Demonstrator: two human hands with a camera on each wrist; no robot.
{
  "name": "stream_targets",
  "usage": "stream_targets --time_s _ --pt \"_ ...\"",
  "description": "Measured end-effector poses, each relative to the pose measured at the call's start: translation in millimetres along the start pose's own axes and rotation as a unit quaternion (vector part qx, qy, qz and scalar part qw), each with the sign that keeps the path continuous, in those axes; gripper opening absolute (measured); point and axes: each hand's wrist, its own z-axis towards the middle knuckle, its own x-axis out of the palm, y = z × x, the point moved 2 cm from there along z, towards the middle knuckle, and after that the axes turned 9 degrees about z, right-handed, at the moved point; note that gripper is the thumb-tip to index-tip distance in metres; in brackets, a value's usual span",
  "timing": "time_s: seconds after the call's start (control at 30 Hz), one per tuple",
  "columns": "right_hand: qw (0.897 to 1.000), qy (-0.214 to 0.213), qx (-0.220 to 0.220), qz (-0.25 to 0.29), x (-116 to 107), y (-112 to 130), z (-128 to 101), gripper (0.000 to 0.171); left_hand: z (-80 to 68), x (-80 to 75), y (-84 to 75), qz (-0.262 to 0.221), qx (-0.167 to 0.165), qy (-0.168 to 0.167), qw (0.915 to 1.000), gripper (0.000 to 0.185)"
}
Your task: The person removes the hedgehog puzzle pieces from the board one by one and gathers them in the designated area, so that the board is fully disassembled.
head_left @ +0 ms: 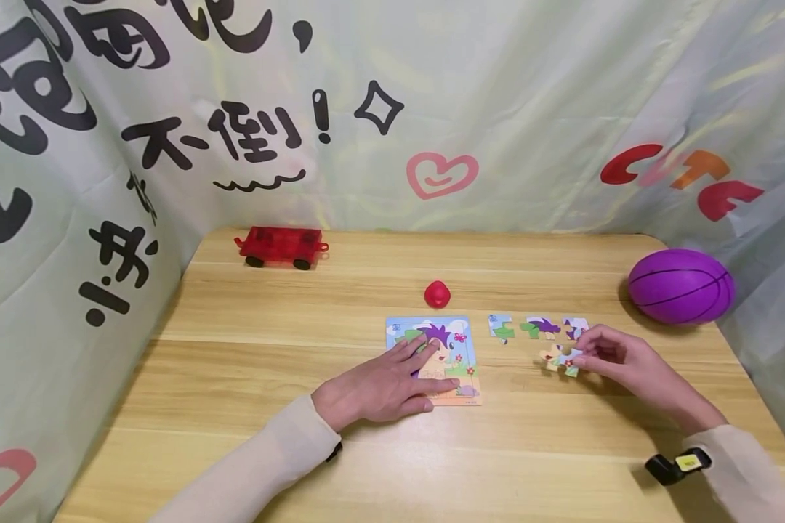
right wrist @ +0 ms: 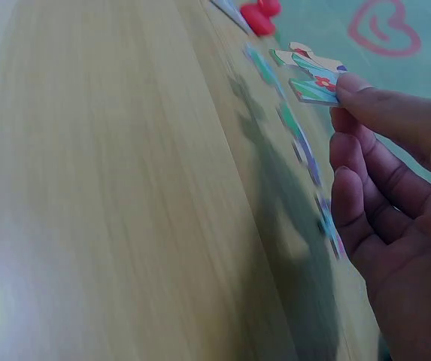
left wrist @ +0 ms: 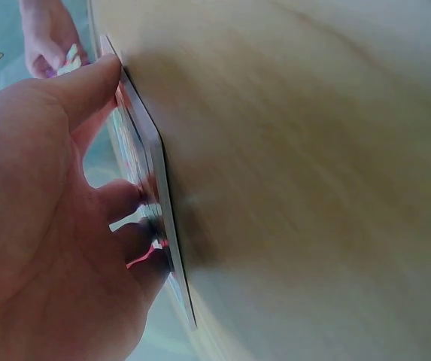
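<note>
In the head view my left hand point(head_left: 389, 378) lies with spread fingers across a picture puzzle point(head_left: 461, 363) of a purple-haired cartoon figure, covering part of it. The left wrist view shows the fingertips touching the puzzle's thin board point(left wrist: 162, 180). My right hand point(head_left: 618, 363) pinches a jigsaw piece with a red flower point(right wrist: 322, 83) between thumb and finger, held above the table. A second, beige piece point(right wrist: 305, 54) sits against it, apparently joined. Behind these, a row of loose puzzle pieces point(head_left: 500, 328) lies on the table, right of the board.
A red knob-like object point(head_left: 437, 294) stands just behind the puzzle. At the back left is a red toy wagon point(head_left: 281, 245), and a purple ball point(head_left: 682, 287) sits at the right edge. Printed curtains point(head_left: 530, 109) enclose the wooden table point(head_left: 248, 378).
</note>
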Motion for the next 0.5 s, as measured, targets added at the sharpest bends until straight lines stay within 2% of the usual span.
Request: stream_targets --time_s 0.3,0.5 --pt "0.999 -0.012 0.041 -0.026 -28.5 -19.9 -12.3 0.013 -0.9 -0.1 0.0 -0.010 -0.004 0.003 0.9999 0.052" --pt "0.998 -0.006 0.024 -0.051 -34.2 -30.7 -11.5 0.013 -0.2 -0.1 0.0 0.007 -0.002 0.003 1.0000 0.051"
